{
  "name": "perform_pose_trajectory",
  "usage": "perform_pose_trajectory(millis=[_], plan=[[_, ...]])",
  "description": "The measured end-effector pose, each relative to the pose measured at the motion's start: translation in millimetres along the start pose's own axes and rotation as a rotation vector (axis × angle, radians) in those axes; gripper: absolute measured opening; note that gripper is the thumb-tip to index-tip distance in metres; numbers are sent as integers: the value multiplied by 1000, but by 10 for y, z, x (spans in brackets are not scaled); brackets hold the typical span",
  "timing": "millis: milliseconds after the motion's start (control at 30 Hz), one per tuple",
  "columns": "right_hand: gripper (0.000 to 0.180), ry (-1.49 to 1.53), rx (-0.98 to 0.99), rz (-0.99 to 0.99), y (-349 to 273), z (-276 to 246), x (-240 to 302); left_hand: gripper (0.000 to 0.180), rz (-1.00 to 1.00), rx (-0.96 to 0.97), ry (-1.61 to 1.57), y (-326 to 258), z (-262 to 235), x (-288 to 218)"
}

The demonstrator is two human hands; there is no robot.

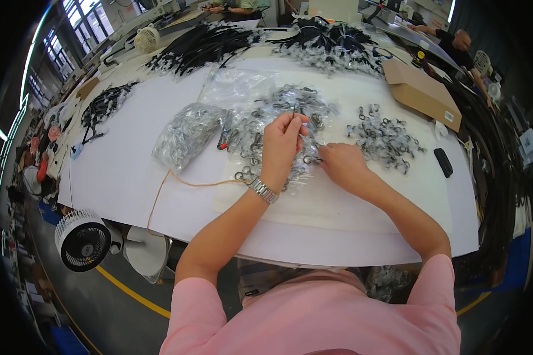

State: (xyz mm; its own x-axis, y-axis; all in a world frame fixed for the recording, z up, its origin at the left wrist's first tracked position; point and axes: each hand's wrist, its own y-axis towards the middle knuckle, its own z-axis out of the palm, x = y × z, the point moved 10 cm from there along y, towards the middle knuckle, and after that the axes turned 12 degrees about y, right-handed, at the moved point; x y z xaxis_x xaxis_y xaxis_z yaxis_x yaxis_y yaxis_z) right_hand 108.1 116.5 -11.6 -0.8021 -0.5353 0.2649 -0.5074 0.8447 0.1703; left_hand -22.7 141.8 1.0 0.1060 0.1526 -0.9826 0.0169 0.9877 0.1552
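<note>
Over a heap of metal snap hooks [260, 133] in clear plastic wrap, my left hand [283, 142] is closed, with a watch on its wrist. A thin dark pointed piece [294, 110] sticks up from its fingertips; its kind is not clear. My right hand [342, 164], just to the right and a little nearer, has its fingers pinched together at a small dark metal hook [311, 160]. What lies inside those fingers is partly hidden. A second group of wrapped hooks [385, 139] is spread to the right of my hands.
A full clear plastic bag [189, 135] and a red-and-black tool [223, 139] lie left. An orange cord [204, 184] runs over the table edge. Black strap bundles [204, 47] are at the back; an open cardboard box [423, 94] and black case [443, 163] stand right. A fan [86, 244] is front left.
</note>
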Motion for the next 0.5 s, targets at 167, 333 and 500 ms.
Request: perform_pose_trajectory(millis=[167, 333, 500], plan=[[13, 151, -47, 51, -51, -42, -165, 20, -43, 2, 75, -28, 7, 34], [13, 943, 21, 302, -116, 112, -505, 19, -29, 31, 151, 53, -13, 83], [20, 1608, -62, 417, -138, 155, -626, 22, -26, 40, 244, 105, -62, 121]])
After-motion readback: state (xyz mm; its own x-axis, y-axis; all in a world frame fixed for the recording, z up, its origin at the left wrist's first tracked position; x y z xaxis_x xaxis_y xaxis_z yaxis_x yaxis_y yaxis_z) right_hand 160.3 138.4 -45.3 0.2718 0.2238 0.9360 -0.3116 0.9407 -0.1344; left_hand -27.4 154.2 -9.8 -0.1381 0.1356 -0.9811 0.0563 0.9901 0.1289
